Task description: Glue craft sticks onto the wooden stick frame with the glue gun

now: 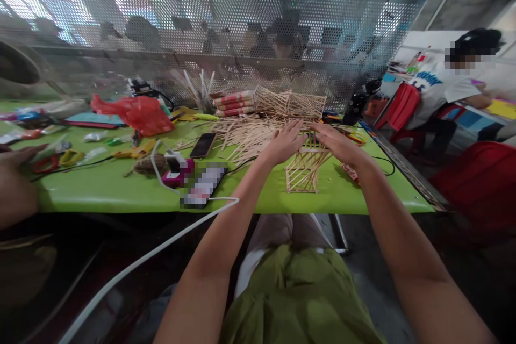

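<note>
A small frame built of thin wooden sticks lies in front of me on the green table. My left hand reaches over its far left side, palm down, with the fingers stretched out. From the other side my right hand comes in flat over the far right part, fingers straight. The fingertips of both hands nearly meet and cover the frame's far end; whether they touch it, I cannot tell. Many loose sticks are spread to the left of my left hand. Behind the hands stands a larger stick lattice.
Wrapped stick bundles, a dark phone, a second phone with a white cable, a power strip, twine and a red plastic bag lie leftward. Another person's hand is at far left. A perforated metal screen stands behind.
</note>
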A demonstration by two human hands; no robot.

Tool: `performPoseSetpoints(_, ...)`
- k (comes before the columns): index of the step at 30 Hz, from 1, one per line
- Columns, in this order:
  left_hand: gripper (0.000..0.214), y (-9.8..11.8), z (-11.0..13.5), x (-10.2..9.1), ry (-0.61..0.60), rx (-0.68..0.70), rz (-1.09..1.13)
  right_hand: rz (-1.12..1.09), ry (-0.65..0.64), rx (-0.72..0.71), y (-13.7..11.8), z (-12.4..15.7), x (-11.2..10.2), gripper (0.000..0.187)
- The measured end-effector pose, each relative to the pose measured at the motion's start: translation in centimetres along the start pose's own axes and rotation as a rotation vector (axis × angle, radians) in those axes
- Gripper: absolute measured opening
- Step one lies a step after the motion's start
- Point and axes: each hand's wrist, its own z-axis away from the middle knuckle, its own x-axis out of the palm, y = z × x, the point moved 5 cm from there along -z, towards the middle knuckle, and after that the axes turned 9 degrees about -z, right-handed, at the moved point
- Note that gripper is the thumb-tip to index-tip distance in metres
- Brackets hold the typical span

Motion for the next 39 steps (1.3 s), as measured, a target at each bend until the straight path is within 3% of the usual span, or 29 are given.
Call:
performPoseSetpoints(22,0.071,2.8,2.2,-1.7,-0.077,-0.146,-0.024,-0.028,0.023,0.019,-0.1,0.0,0.2,0.057)
performPoseSetpoints(32,0.066,2.0,1.7,-0.8,-0.028,-0.045,-0.009,-0.023,0.022,0.013,-0.4,0.0,0.2,0.056)
performPoseSetpoints(39,0.065,2.1,1.8,-1.1,-0.003,-0.101,0.019,-0.023,0.020,0.008,-0.6,0.0,0.2,0.057)
